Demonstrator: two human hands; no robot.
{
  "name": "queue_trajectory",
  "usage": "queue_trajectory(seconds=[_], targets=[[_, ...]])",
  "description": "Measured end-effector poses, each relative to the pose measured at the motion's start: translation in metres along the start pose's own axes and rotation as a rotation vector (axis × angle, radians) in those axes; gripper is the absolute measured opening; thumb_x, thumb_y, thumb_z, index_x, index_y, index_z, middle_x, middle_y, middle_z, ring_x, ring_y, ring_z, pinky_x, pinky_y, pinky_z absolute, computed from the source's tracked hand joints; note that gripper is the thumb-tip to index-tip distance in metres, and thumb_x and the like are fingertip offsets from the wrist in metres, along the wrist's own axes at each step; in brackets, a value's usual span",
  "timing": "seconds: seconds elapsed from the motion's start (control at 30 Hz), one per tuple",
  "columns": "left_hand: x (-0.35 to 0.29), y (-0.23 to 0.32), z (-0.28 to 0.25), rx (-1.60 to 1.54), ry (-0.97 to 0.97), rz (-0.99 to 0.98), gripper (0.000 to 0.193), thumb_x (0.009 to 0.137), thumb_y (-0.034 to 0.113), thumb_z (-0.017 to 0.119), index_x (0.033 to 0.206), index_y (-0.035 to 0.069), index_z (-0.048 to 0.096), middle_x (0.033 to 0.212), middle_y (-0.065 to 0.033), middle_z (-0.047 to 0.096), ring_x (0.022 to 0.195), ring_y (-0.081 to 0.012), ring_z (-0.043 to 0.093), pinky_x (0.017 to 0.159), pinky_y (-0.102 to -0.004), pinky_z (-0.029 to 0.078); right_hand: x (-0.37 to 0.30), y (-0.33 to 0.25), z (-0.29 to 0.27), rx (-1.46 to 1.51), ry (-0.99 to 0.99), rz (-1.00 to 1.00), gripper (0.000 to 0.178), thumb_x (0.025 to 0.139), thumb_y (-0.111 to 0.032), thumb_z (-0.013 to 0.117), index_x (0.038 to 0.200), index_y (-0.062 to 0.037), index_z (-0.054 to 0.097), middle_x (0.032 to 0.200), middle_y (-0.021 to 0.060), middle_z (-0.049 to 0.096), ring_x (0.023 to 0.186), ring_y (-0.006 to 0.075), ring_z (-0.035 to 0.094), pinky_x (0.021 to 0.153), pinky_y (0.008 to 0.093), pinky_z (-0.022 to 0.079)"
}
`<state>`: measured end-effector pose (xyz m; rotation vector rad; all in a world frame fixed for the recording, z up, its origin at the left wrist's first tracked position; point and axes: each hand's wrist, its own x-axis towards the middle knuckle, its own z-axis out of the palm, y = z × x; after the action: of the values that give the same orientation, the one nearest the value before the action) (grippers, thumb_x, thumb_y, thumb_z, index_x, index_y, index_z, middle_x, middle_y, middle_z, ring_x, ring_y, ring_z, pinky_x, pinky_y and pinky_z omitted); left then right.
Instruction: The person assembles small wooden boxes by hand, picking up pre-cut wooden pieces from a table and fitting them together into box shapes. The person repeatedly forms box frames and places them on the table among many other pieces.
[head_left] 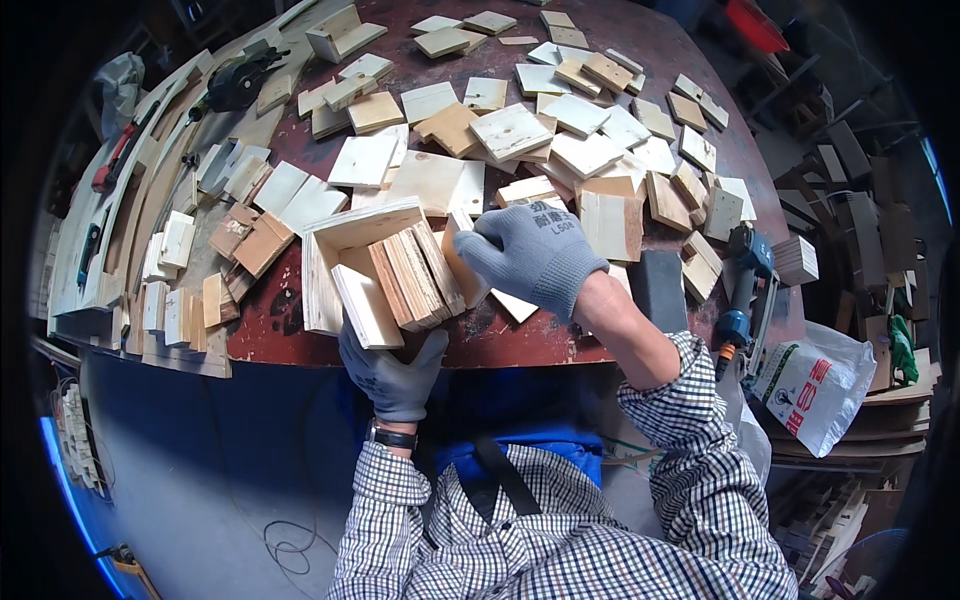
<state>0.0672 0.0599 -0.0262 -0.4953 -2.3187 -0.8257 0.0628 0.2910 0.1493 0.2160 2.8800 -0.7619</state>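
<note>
Both my hands wear grey work gloves. My left hand (395, 372) is closed around the lower side of an open wooden box (365, 228) at the table's front edge, with most of its fingers hidden under it. Several small wooden boards (412, 278) stand packed side by side within the box. At the box's right end, my right hand (530, 252) has its fingers curled over a pale wooden block (463, 265). From this view I cannot tell whether that block is loose or part of the box wall.
Loose wooden squares (510, 132) lie scattered across the dark red table (280, 335). A blue-and-black nail gun (742, 285) rests at the right edge near a white plastic bag (815, 390). Long wooden strips (150, 200), a red-handled tool (115, 160) and a black power tool (240, 80) lie left.
</note>
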Motion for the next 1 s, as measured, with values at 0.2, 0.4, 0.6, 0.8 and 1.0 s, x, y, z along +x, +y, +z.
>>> queue_trajectory(seconds=[0.2, 0.4, 0.6, 0.8, 1.0], targets=[[-0.003, -0.001, -0.001, 0.016, 0.0, -0.008, 0.113, 0.07, 0.068, 0.089, 0.145, -0.005, 0.044, 0.134, -0.0272, 0.058, 0.118, -0.0466, 0.06, 0.1, -0.0573, 0.05, 0.001, 0.006, 0.009, -0.03, 0.025, -0.046, 0.054, 0.1, -0.051, 0.051, 0.092, -0.0061, 0.08, 0.078, 0.0181, 0.075, 0.076, 0.0357, 0.076, 0.08, 0.0452, 0.059], [-0.003, -0.003, 0.0, 0.018, 0.007, 0.005, 0.115, 0.071, 0.07, 0.087, 0.147, -0.004, 0.044, 0.134, -0.0268, 0.059, 0.118, -0.0467, 0.06, 0.1, -0.0572, 0.049, 0.005, 0.02, -0.006, 0.229, 0.186, 0.018, 0.052, 0.099, -0.049, 0.057, 0.089, -0.003, 0.079, 0.079, 0.0198, 0.074, 0.079, 0.0319, 0.075, 0.08, 0.0429, 0.057], [0.0, 0.0, -0.001, -0.017, 0.036, 0.007, 0.112, 0.074, 0.071, 0.085, 0.146, -0.004, 0.047, 0.134, -0.027, 0.059, 0.117, -0.047, 0.061, 0.1, -0.0569, 0.05, 0.052, 0.063, -0.015, 0.517, 0.337, 0.01, 0.043, 0.099, -0.041, 0.063, 0.108, -0.0009, 0.078, 0.088, 0.0188, 0.076, 0.083, 0.0296, 0.074, 0.08, 0.0425, 0.057], [-0.001, 0.0, 0.0, -0.035, 0.041, -0.008, 0.112, 0.078, 0.077, 0.079, 0.147, -0.005, 0.046, 0.135, -0.0265, 0.059, 0.118, -0.045, 0.062, 0.1, -0.0559, 0.051, 0.026, 0.083, -0.014, 0.164, 0.493, -0.165, 0.041, 0.099, -0.027, 0.068, 0.131, -0.0008, 0.07, 0.116, 0.02, 0.073, 0.1, 0.0303, 0.075, 0.088, 0.0412, 0.059], [-0.003, -0.001, 0.002, -0.034, 0.044, 0.005, 0.113, 0.079, 0.077, 0.078, 0.148, -0.005, 0.046, 0.136, -0.0261, 0.059, 0.119, -0.045, 0.062, 0.1, -0.0553, 0.05, -0.023, 0.057, -0.031, 0.565, 0.177, -0.03, 0.049, 0.106, -0.038, 0.06, 0.134, 0.0019, 0.069, 0.11, 0.0112, 0.075, 0.098, 0.0179, 0.071, 0.09, 0.0346, 0.057]])
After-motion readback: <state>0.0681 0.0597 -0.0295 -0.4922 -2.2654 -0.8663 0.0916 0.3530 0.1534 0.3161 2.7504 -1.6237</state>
